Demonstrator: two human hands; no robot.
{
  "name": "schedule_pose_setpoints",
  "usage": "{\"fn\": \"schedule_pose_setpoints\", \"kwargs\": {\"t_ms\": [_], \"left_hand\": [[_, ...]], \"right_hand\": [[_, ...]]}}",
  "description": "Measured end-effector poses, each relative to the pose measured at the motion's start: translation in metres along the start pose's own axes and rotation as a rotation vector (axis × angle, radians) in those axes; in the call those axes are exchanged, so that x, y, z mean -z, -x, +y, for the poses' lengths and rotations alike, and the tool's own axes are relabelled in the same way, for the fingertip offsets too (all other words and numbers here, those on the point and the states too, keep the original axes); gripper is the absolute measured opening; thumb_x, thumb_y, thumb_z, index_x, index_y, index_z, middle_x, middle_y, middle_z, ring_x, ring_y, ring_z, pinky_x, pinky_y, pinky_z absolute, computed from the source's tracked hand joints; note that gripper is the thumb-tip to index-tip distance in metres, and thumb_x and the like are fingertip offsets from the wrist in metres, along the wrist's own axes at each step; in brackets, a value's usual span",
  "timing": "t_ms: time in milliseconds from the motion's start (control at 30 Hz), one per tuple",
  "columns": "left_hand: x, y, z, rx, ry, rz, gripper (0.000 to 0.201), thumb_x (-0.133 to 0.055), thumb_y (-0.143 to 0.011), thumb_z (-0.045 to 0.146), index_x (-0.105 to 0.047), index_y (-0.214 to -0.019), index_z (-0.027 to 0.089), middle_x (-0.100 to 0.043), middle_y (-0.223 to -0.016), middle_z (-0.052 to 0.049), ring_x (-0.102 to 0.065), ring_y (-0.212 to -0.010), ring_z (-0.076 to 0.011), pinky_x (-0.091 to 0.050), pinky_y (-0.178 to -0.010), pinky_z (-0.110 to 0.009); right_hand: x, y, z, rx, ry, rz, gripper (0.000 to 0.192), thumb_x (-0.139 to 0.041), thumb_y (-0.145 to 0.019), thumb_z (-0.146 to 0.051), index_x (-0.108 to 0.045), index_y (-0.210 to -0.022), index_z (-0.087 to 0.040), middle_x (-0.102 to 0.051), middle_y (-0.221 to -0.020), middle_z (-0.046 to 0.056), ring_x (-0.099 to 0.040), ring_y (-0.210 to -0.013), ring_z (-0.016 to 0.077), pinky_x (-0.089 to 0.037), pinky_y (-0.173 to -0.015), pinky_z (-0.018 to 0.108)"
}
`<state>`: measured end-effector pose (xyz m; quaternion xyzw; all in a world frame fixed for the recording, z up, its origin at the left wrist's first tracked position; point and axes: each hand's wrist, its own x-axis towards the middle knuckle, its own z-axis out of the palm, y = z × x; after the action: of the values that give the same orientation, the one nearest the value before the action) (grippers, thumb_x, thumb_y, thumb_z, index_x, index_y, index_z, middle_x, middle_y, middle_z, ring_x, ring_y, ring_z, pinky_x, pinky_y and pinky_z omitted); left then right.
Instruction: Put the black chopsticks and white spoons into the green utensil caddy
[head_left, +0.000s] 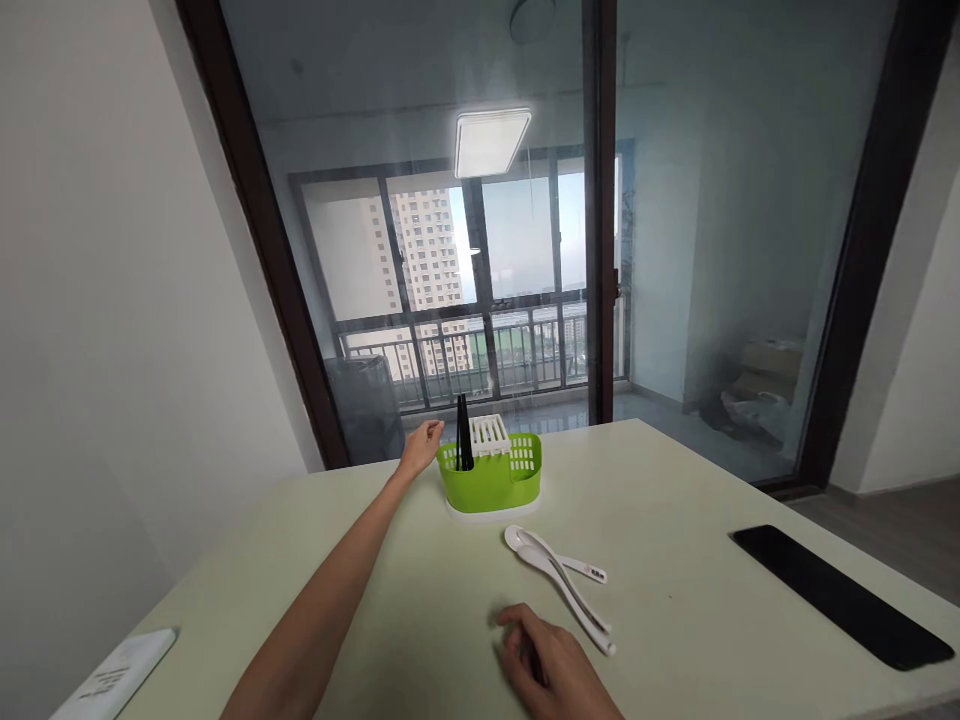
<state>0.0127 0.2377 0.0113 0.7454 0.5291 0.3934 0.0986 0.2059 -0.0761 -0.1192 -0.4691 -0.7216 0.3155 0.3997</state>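
Right hand (551, 665), nearest the camera: palm down on the pale green table (675, 620), fingers curled loosely under, gripping nothing; fingertips rest on the tabletop. Just beyond and to its right, two white spoons (562, 575) lie crossed, bowls toward the far side, apart from the hand. White remote (116, 678) at the near left edge; black phone (840, 595) flat at the right. Farther out, left hand (424, 445) at full reach, fingers half closed, empty, just beside the left rim of the green cutlery holder (491, 480); contact unclear. Black chopsticks (463, 432) stand upright in the holder's left compartment.
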Motion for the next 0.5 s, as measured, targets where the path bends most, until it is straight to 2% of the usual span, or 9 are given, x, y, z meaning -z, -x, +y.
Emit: {"fn": "schedule_pose_setpoints", "kwargs": {"t_ms": [133,267,367,500], "left_hand": [[0.003,0.017,-0.022,0.048,0.087,0.134,0.036,-0.047,-0.096,0.044,-0.067,-0.107,0.017,-0.077,-0.109,-0.013,-0.073,-0.104,-0.0254,-0.052,-0.097,-0.037],[0.008,0.039,-0.051,0.15,0.151,0.234,0.043,-0.039,-0.095,0.05,-0.065,-0.099,0.016,-0.077,-0.098,-0.015,-0.075,-0.083,-0.0234,-0.056,-0.083,-0.035],[0.016,0.064,-0.073,0.21,0.181,0.224,0.043,-0.042,-0.09,0.052,-0.066,-0.093,0.016,-0.076,-0.084,-0.01,-0.071,-0.063,-0.0198,-0.055,-0.07,-0.033],[0.036,0.102,-0.103,0.253,0.216,0.141,0.038,-0.052,-0.081,0.051,-0.068,-0.086,0.017,-0.071,-0.068,-0.003,-0.061,-0.047,-0.0154,-0.051,-0.058,-0.029]], "right_hand": [[0.001,0.001,0.0,-0.003,-0.005,0.009,0.023,-0.05,-0.096,-0.034,-0.06,-0.111,-0.02,-0.068,-0.08,0.0,-0.06,-0.065,0.0134,-0.04,-0.061,0.023],[0.001,0.004,0.001,0.04,-0.016,0.066,0.024,-0.048,-0.098,-0.038,-0.061,-0.109,-0.021,-0.069,-0.079,0.001,-0.062,-0.065,0.0147,-0.044,-0.061,0.022],[0.009,0.009,0.005,0.07,0.061,0.238,0.025,-0.045,-0.101,-0.039,-0.062,-0.108,-0.023,-0.069,-0.081,0.002,-0.065,-0.07,0.0167,-0.048,-0.068,0.025],[0.038,0.021,0.022,0.009,0.234,0.489,0.022,-0.046,-0.1,-0.04,-0.06,-0.107,-0.025,-0.068,-0.095,0.005,-0.067,-0.081,0.0189,-0.052,-0.074,0.028]]}}
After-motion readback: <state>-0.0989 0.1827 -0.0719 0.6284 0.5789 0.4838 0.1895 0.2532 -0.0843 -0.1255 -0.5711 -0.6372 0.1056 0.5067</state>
